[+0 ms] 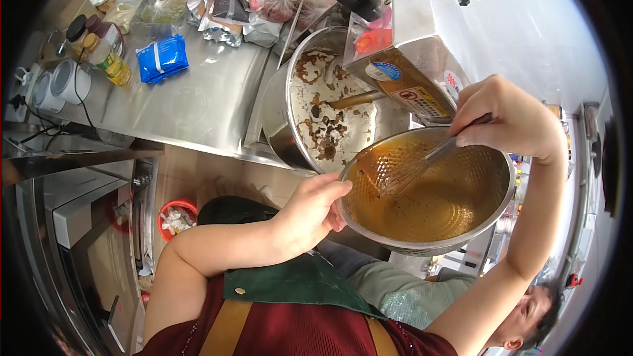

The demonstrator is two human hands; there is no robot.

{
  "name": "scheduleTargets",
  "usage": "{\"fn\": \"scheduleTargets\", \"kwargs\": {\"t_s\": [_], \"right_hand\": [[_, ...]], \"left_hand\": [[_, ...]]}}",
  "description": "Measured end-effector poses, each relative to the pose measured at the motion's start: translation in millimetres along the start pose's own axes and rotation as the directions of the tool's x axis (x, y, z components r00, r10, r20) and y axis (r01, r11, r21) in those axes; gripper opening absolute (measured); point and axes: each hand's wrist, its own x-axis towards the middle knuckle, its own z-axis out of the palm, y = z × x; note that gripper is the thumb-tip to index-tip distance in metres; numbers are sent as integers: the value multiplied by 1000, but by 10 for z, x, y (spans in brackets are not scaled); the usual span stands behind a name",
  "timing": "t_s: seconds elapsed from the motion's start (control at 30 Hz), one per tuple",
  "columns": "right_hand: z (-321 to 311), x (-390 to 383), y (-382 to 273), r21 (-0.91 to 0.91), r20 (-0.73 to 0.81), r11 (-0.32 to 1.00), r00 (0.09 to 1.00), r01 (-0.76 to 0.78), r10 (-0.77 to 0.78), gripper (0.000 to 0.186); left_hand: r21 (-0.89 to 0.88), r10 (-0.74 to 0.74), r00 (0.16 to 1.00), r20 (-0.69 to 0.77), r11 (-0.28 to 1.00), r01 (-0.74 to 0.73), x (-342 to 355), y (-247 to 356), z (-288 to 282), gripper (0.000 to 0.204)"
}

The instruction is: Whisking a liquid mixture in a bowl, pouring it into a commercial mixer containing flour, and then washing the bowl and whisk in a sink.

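Note:
A dimpled steel bowl [428,246] is tilted in front of me, with amber-brown liquid [428,207] in its bottom and brown residue on its wall. My left hand [313,207] grips its left rim, thumb on top. My right hand [504,118] is closed around the handle of a wire whisk [422,166], whose wires rest against the inner wall of the bowl. Just beyond stands a deep mixer bowl [278,125] holding white material with brown and dark chunks [326,138]. A curved metal hook [356,99] reaches into it from the mixer [422,76].
A steel counter [198,109] on the left carries a blue packet [162,59], bottles [105,59], white tubs [70,81] and several bagged ingredients [227,10]. A red bin [177,217] stands on the floor. Another person [409,290] is close by at lower right.

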Motion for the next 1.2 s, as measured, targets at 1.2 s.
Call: {"fn": "scheduleTargets", "kwargs": {"t_s": [1.2], "right_hand": [[351,-146,152,8,-490,999,871,-31,31,10]], "left_hand": [[57,64,997,47,996,-67,23,-31,-3,11]]}}
